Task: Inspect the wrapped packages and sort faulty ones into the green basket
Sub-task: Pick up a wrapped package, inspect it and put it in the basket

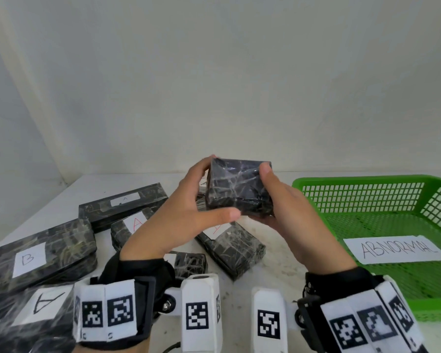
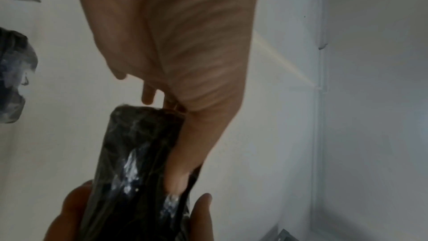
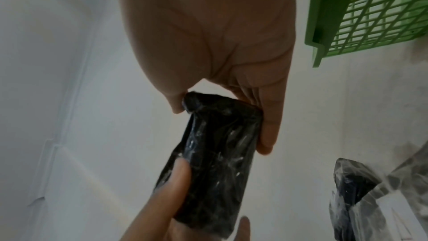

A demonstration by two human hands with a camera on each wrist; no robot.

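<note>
Head cam looks forward and down over the tabletop (image 1: 278,253) from above the wrists. Both wrist cams sit super close under each palm, facing along the fingers — all three share the held package (image 1: 239,189).

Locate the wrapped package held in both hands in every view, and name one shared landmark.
Head: held package at centre, above the table.
Left wrist: lower centre, seen end-on.
Right wrist: lower centre.
Shared landmark: the green basket shows in head and right wrist only; not in left wrist.
</note>
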